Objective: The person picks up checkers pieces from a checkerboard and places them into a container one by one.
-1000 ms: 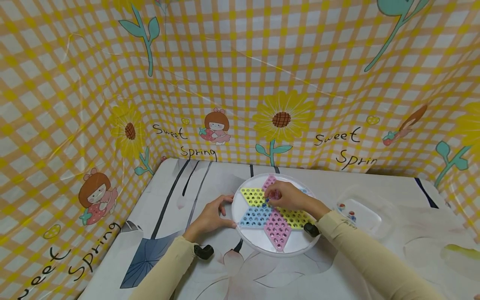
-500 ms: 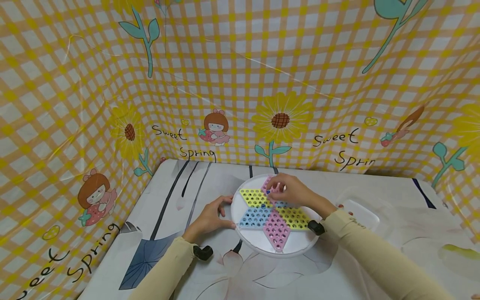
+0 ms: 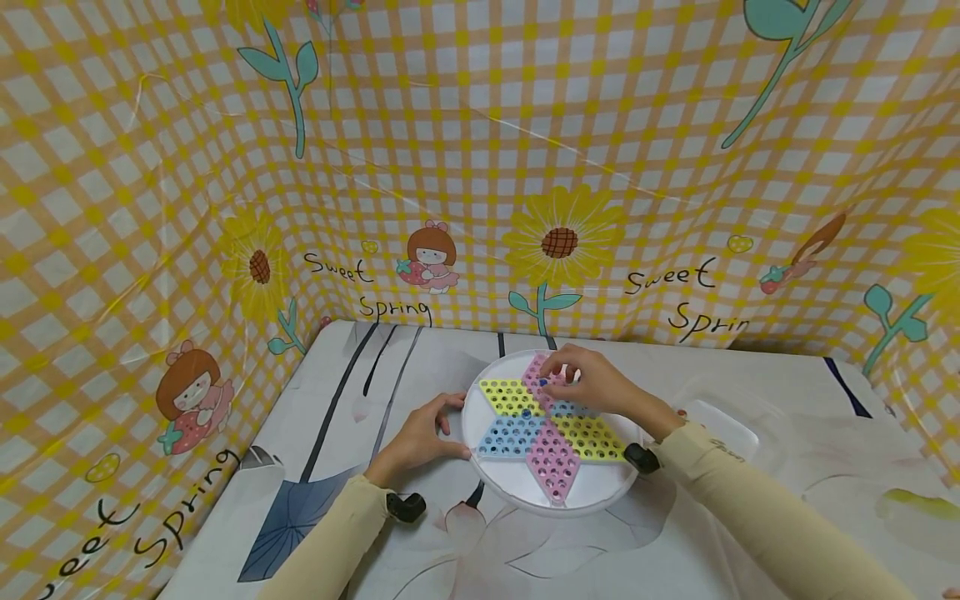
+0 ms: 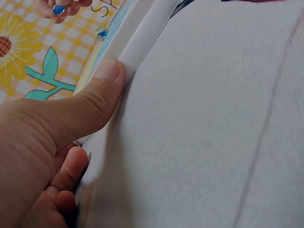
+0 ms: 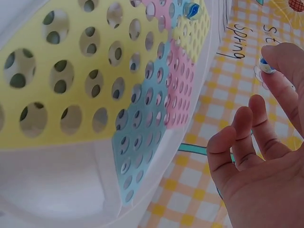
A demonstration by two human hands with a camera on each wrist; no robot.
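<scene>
A round white Chinese checkers board (image 3: 510, 479) lies on the table, its star of pink, yellow and blue sections full of holes. My right hand (image 3: 592, 383) is above the far part of the star, pinching a blue-and-white marble (image 5: 267, 65) between thumb and index finger; the other fingers are loosely bent. A second blue marble (image 3: 527, 413) sits on the board near the middle. At the board's left edge, my left hand (image 3: 418, 435) is spread, with the thumb (image 4: 97, 97) resting against the white rim.
To the right stands a clear plastic tray (image 3: 726, 427), partly behind the right sleeve, with a small reddish marble (image 3: 682, 413) at its far left. A checked, flower-printed cloth (image 3: 480, 167) hangs around the back and left of the table.
My right hand has lifted away from the board's middle, towards the back right, with the marble still pinched. One blue marble stays at the middle. The left hand keeps its place.
</scene>
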